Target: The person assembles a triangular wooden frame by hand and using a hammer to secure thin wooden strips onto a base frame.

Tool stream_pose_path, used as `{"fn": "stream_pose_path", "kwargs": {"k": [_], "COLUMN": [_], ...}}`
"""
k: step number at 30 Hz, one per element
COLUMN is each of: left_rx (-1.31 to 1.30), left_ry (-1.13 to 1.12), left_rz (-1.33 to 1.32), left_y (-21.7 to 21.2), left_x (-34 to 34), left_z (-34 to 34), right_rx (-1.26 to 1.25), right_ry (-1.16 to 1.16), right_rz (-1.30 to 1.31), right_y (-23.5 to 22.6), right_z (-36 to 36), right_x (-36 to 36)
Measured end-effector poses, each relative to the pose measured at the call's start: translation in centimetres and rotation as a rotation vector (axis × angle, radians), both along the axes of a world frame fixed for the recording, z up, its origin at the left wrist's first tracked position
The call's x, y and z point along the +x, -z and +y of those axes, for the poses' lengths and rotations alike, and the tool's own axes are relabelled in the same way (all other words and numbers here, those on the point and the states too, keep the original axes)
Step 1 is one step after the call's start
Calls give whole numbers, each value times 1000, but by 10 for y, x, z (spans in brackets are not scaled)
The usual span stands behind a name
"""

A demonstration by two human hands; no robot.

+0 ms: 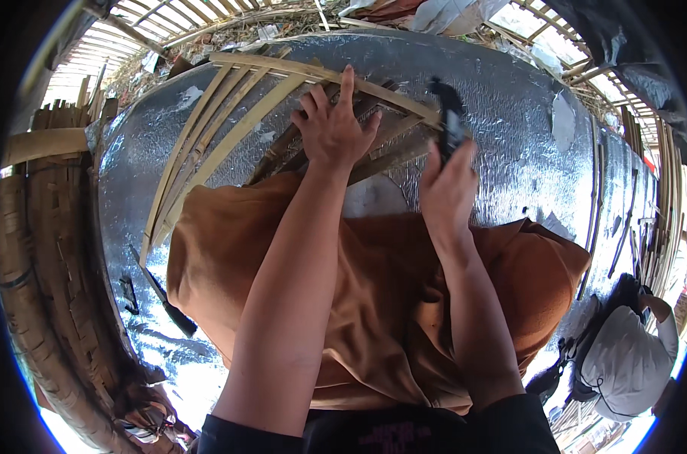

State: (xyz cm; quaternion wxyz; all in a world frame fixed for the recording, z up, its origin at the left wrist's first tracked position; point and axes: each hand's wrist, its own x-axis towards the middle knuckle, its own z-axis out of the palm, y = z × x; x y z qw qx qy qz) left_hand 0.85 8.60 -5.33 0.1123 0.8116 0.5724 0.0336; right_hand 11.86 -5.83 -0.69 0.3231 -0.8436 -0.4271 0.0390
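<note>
A black hammer (pixel 451 125), somewhat blurred, is in the grip of my right hand (pixel 451 185). Its head points away from me, beside the right end of a bamboo crosspiece (pixel 400 100). My left hand (pixel 332 129) lies palm down over that crosspiece with its fingers apart, the index finger stretched out along it. Several thin bamboo slats (pixel 241 127) fan from the crosspiece toward my left knee. Darker bamboo pieces (pixel 389 160) run slantwise between my hands, and their near ends are partly hidden by my leg and left arm.
Silvery foil sheeting (pixel 510 163) spreads under the bamboo. A stack of split bamboo (pixel 59 250) stands at left, with upright bamboo strips (pixel 669 197) at right. A long dark tool (pixel 169 303) lies by my left knee. Another person (pixel 627 359) in grey sits at lower right.
</note>
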Motion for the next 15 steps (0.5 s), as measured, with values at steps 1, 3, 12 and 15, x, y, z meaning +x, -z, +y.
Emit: {"fn": "stream_pose_path", "kwargs": {"k": [1,3,12,15], "left_rx": [10,64,149,-42], "left_ry": [-6,-7,-13,8], "left_rz": [-7,72,87,70], "left_y": [-1,-1,3,-1], "left_x": [-1,-10,-1,6], "left_z": [1,-7,1,-1], "right_rx": [10,-105,186,444], "right_ry": [-6,-138,-156,-97], "right_rz": [-7,-52,-3,-124], "right_y": [-7,-12,-50,-10], "right_z": [3,4,11,-1], "right_x": [2,2,4,9]}}
